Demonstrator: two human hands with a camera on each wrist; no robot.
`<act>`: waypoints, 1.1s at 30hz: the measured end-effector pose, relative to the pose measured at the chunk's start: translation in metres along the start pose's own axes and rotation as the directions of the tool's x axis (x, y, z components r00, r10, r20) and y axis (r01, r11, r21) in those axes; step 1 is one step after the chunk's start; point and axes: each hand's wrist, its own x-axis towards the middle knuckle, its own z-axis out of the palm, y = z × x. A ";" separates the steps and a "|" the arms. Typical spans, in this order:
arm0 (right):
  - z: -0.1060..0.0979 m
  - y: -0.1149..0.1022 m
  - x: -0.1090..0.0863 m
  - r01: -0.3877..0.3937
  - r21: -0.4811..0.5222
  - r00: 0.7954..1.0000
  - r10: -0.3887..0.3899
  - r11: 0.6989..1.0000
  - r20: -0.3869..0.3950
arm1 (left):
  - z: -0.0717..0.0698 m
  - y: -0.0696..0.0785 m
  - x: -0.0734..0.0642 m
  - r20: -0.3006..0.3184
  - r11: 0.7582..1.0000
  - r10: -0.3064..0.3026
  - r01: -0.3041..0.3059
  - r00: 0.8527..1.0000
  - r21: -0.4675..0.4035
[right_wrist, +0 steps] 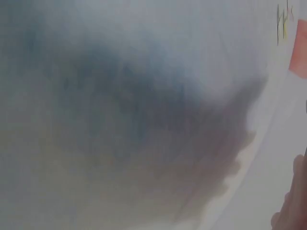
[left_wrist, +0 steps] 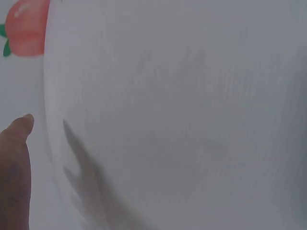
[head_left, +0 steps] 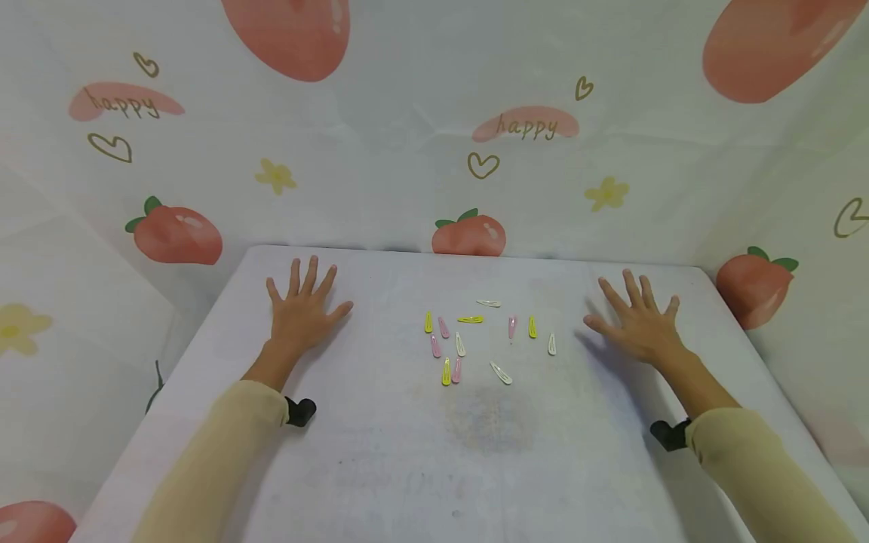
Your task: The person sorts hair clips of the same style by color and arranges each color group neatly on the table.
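Several small snap hair clips in yellow, pink and white lie scattered on the white table, among them a yellow clip (head_left: 471, 320), a pink clip (head_left: 512, 326) and a white clip (head_left: 501, 372). To their left my left hand (head_left: 300, 317) is spread with fingers straight, holding nothing. On the other side my right hand (head_left: 638, 324) is spread the same way, nearest to a white clip (head_left: 552, 345). In the left wrist view only part of the left hand (left_wrist: 14, 167) shows, and the right wrist view catches just some fingers (right_wrist: 292, 201) at its edge.
The white table (head_left: 380, 467) bears a faint brownish stain below the clips. Behind it hangs a white cloth (head_left: 380, 151) printed with red fruit, hearts and flowers. A dark cord (head_left: 157, 385) shows by the table's left edge. Both sleeves have a black band at the wrist.
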 end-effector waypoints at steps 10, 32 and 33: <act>0.013 -0.018 -0.004 0.127 0.065 0.992 -0.128 0.990 0.017 | 0.009 0.040 -0.003 -0.017 0.993 0.120 -0.120 0.993 0.017; 0.037 -0.045 -0.006 0.124 0.440 0.985 -0.164 0.889 0.054 | 0.014 0.123 -0.013 0.050 0.927 0.306 -0.285 0.951 -0.244; 0.037 -0.045 -0.006 0.119 0.445 0.986 -0.160 0.888 0.055 | 0.014 0.126 -0.013 0.054 0.921 0.311 -0.287 0.949 -0.263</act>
